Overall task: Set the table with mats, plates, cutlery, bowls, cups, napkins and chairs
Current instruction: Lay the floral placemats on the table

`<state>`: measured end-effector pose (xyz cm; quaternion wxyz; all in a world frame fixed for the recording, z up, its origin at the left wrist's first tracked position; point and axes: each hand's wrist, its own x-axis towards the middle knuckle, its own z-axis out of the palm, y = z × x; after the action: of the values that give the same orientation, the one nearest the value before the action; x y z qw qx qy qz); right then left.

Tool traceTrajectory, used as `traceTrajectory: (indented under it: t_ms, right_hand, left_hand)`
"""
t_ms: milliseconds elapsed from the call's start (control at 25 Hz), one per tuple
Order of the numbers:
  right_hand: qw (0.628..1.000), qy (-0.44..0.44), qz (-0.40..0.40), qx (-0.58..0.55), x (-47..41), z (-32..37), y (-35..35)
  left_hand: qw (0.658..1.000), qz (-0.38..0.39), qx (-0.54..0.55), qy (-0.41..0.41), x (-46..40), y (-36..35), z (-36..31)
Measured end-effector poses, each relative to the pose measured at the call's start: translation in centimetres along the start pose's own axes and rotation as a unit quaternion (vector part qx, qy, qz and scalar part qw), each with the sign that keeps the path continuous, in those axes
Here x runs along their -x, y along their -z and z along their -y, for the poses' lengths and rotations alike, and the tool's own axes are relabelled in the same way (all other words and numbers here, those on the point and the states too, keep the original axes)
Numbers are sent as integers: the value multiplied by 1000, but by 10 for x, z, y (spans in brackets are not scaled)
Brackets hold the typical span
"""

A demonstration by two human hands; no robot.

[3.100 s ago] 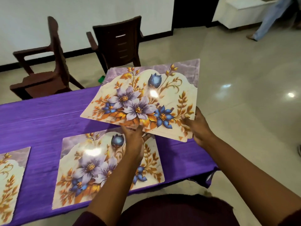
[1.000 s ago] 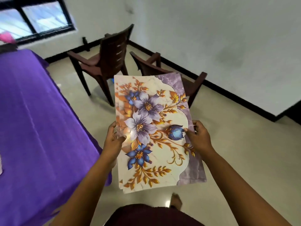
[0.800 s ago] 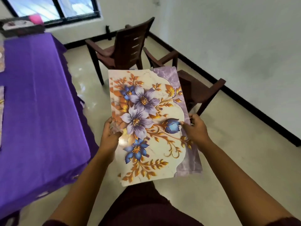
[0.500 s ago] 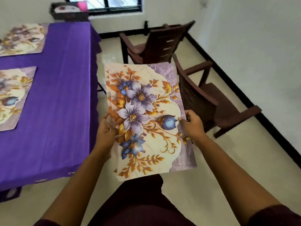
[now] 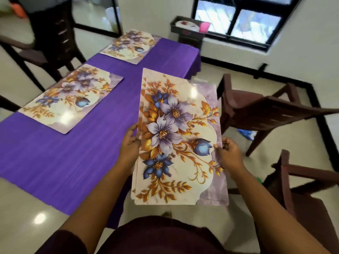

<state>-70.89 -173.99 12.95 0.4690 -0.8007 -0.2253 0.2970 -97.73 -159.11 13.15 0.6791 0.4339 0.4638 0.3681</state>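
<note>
The left hand point(image 5: 129, 143) and right hand point(image 5: 228, 154) each grip one long edge of a small stack of glossy rectangular floral-print place mats point(image 5: 179, 140), fingers curled around the edges. The stack is held in the air, between the hands. To the left of the left hand stands the table point(image 5: 55, 158), covered with a purple cloth. Beyond the left hand, two matching floral mats lie flat on it: a near one point(image 5: 71, 98) and a far one point(image 5: 130, 45). Dark brown wooden chairs point(image 5: 266, 110) stand to the right of the right hand.

No text, label, brand, number or sign can be read anywhere in view.
</note>
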Motion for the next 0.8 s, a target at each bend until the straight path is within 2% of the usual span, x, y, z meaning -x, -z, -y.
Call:
traceTrajectory:
  t_ms: [80,240,400,520,640,720,800]
  right_hand:
    - [1000,11,23,2,-32,18,-19]
    - [988,40,145,29,-98,63,-83]
    - [957,47,278,63,-144,98,-149]
    - [907,49,406,101,-171,129,-181]
    - [850,79,493,169,-200,153,-200]
    - [825,31,543,150,-215,166,-210]
    - [809,-34,582,79,-225,177,-225]
  left_hand:
    - [999,-29,43,-15,-9,5,-12]
    - [982,-152,94,-57,-19,33,-16]
    - [941,-297,148,-69,-17,47,-4]
    - [876,-431,201,-79,-15,37,-2]
    - [782,-564,250,-85,-16,21,5]
    - [720,-622,292,-98,-21,11,8]
    - [666,-665,317,-114,-33,-3,8]
